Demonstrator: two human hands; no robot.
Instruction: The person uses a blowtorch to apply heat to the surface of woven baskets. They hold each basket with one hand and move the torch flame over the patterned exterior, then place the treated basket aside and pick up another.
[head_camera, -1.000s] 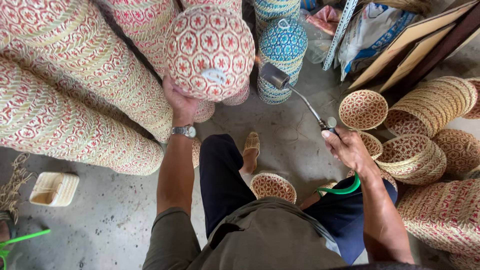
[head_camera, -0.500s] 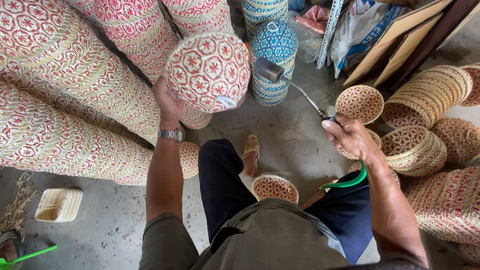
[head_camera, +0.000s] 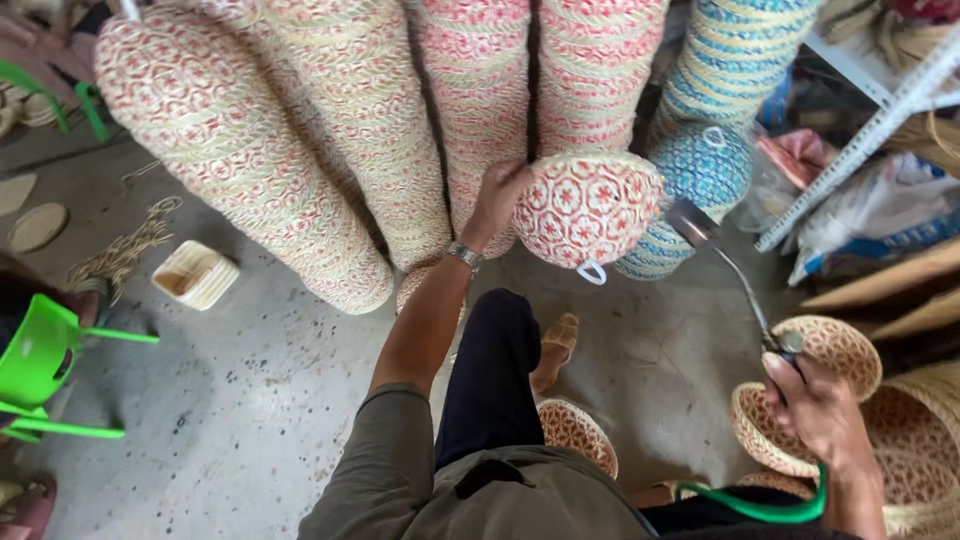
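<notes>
Red & white woven basket (head_camera: 588, 208) is up in the air, in front of tall basket stacks (head_camera: 350, 130). Left hand (head_camera: 497, 200) grips its edge, fingers shut on it. Right hand (head_camera: 815, 410) is closed round a torch tool (head_camera: 735, 275), tip near the basket. Blue basket (head_camera: 700, 170) just behind.

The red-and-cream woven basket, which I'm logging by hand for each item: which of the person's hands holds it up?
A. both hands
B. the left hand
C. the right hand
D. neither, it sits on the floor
B. The left hand grips the red-and-cream woven basket by its rim, raised off the floor, while the right hand holds a long-necked metal tool beside it.
</notes>
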